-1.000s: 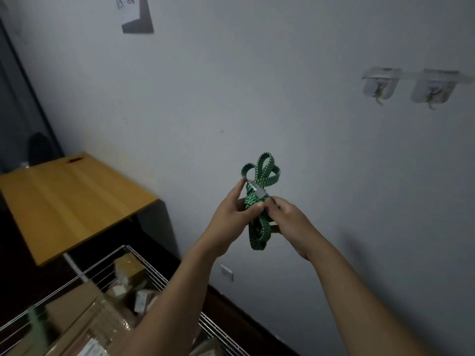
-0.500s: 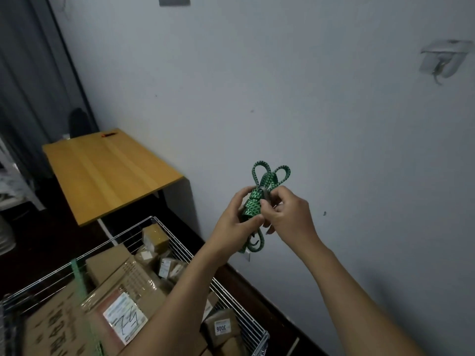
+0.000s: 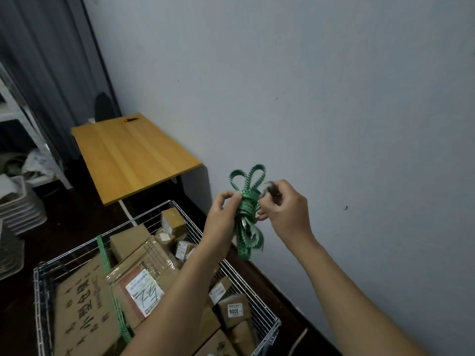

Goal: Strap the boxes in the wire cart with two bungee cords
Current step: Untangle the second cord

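Observation:
A coiled green bungee cord (image 3: 247, 209) hangs in the air in front of the wall, loops sticking up and ends dangling down. My left hand (image 3: 223, 217) grips the wrapped middle of the bundle. My right hand (image 3: 285, 206) pinches the cord's metal hook end at the bundle's right side. Below sits the wire cart (image 3: 180, 214), filled with brown cardboard boxes (image 3: 144, 276). Another green bungee cord (image 3: 109, 283) stretches across the boxes from the cart's back rim toward the front.
A wooden table (image 3: 131, 155) stands behind the cart against the pale wall. A grey curtain and white shelves with stacked baskets (image 3: 18, 209) are on the left. The floor is dark.
The view has tipped down and left, bringing more of the cart and boxes into sight. My right hand has shifted to the bundle's right side, pulling the hook end off the coil.

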